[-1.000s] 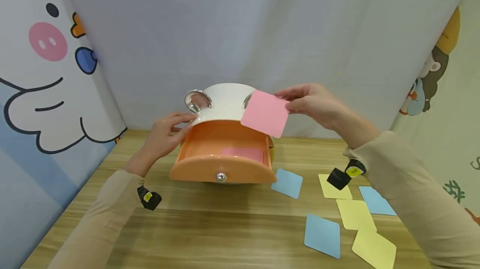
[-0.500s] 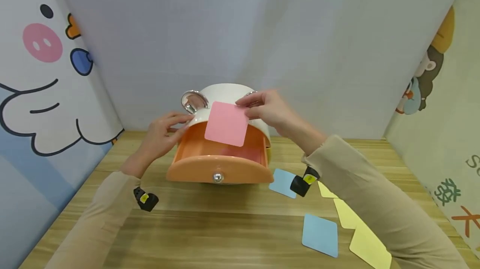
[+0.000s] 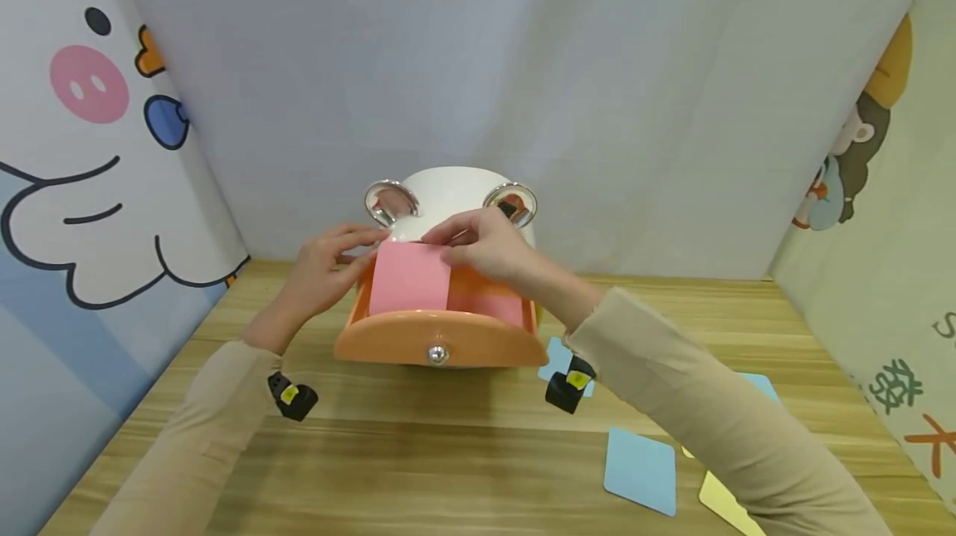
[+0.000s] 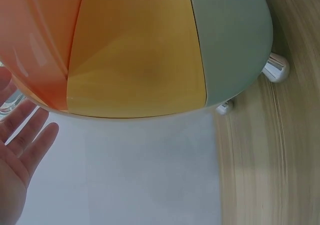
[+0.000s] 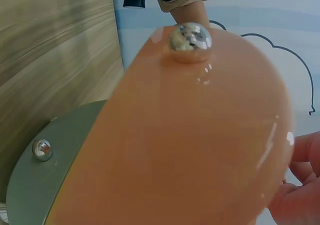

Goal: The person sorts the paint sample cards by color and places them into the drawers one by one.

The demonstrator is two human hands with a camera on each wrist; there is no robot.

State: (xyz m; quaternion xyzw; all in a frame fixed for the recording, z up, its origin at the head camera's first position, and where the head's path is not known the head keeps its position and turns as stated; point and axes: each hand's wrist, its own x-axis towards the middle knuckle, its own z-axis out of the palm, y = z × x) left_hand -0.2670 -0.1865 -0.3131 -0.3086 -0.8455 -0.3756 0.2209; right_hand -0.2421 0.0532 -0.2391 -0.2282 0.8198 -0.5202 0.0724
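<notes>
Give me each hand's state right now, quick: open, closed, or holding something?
Left hand: open, touching the edge of the white cabinet.
Right hand: holding a pink card, pinched by its top corner, at the open drawer.

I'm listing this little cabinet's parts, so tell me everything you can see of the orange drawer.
The orange drawer looks like glossy plastic, with a rounded front bearing a round silvery knob. It is pulled open beneath the cabinet's white top. One pink card lies inside at the right; the right hand pinches a second pink card that dips into the left side, its lower edge hidden behind the front. Whether that card or the left hand touches the drawer is unclear.
</notes>
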